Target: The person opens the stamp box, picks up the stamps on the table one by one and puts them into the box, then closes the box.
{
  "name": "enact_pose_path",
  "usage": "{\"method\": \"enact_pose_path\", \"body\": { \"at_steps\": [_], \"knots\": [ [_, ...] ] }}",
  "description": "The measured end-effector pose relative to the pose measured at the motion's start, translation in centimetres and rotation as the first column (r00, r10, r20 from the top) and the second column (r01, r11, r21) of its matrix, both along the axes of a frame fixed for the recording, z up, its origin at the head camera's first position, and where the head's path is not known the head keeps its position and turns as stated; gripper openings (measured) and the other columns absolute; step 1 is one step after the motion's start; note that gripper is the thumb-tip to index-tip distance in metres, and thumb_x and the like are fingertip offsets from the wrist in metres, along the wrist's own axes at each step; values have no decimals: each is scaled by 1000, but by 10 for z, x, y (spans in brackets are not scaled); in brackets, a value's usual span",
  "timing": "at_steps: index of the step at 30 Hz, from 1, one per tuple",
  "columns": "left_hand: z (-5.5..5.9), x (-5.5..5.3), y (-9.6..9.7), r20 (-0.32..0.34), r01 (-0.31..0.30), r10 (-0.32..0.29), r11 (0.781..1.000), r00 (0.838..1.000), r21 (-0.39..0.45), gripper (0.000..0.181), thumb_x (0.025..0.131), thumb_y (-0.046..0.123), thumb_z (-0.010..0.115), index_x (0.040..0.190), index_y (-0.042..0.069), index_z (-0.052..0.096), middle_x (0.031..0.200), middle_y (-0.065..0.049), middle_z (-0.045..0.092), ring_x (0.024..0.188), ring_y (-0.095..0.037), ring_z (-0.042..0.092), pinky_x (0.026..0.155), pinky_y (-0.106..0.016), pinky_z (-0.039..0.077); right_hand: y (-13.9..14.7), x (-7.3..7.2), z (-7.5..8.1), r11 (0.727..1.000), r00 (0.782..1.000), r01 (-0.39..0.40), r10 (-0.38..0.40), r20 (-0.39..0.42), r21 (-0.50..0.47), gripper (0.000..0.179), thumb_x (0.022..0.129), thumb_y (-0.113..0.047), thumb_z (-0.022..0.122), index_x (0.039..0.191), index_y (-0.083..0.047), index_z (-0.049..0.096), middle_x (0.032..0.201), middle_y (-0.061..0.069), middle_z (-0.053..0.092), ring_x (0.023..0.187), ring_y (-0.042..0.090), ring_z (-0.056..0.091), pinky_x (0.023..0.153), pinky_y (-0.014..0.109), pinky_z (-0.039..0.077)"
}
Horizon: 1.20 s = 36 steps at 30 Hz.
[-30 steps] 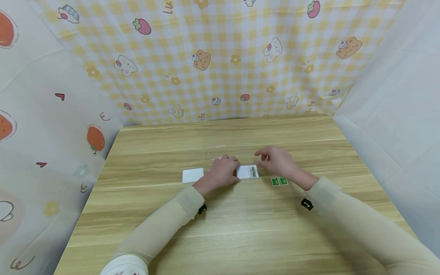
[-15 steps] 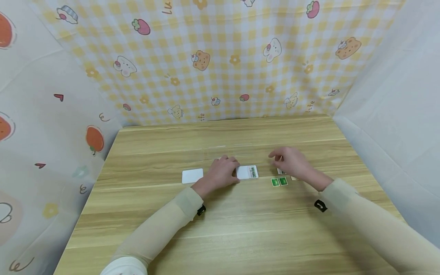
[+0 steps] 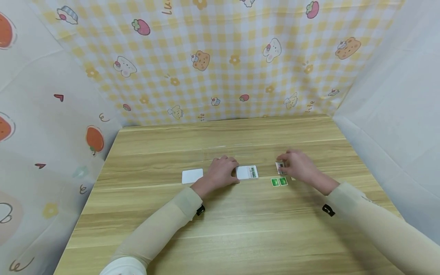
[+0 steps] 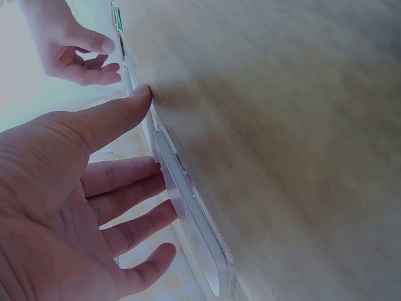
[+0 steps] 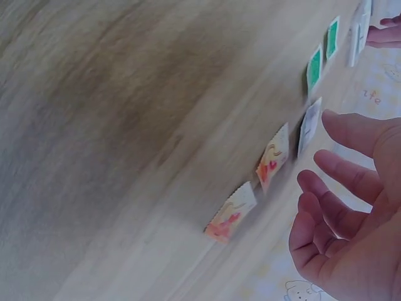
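Observation:
In the head view my left hand (image 3: 220, 172) holds the left end of a white card (image 3: 242, 172), thumb at its near edge and a finger at its far edge. A small stamp (image 3: 253, 172) with a green picture covers the card's right end. My right hand (image 3: 299, 166) hovers over a grey-and-white stamp (image 3: 279, 167), partly hidden by it. In the right wrist view the thumb and index finger are apart beside this stamp (image 5: 309, 127), and no hold on it shows. Two green stamps (image 3: 279, 181) lie in front of it.
Another white card (image 3: 192, 176) lies left of my left hand. Behind the hands are thin clear plastic pieces (image 3: 243, 150). Two cream stamps with red prints (image 5: 274, 157) lie near the right hand in the right wrist view. A curtain (image 3: 223, 88) hangs at the table's back.
My right hand has moved right, away from the card's stamped end, to the grey-and-white stamp, which came into sight. My left hand has stayed at the card.

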<state>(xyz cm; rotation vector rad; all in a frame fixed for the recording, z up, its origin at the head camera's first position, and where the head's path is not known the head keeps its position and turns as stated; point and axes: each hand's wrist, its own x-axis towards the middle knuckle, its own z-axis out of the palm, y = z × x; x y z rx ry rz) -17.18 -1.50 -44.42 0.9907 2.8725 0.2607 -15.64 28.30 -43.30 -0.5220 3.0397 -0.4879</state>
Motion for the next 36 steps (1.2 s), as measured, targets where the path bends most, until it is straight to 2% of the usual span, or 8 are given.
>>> {"method": "enact_pose_path", "body": {
  "at_steps": [9,18,27,36],
  "knots": [
    [0,1,0,-9,8,-8,1000,1000,9,56,73,49,70,117,17,61,119,3,55,107,-19,47,87,-47,38,0,0,-7,999,1000,-22,22,7,38,34,72,-31,76,102,-15,68,80,-1,55,71,18,45,54,30,37],
    [2,2,0,-9,6,-6,1000,1000,10,55,73,48,71,117,16,61,120,3,55,108,-19,46,88,-47,37,-1,0,-8,999,1000,-2,1,15,47,38,72,-31,76,105,-15,67,80,-2,54,73,19,43,54,30,36],
    [4,4,-1,11,1,-1,1000,1000,5,55,73,48,71,117,16,61,122,3,54,110,-18,45,89,-46,37,-1,-1,-10,999,999,36,-37,27,29,36,71,-31,78,102,-16,67,83,-1,52,74,19,43,55,30,36],
    [2,2,-1,1,-4,4,1000,1000,3,56,73,49,70,117,16,61,121,3,54,110,-18,45,88,-45,38,-1,1,-12,999,1000,29,-29,5,-35,34,70,-28,78,100,-18,65,81,0,51,73,19,42,55,30,37]
  ]
}}
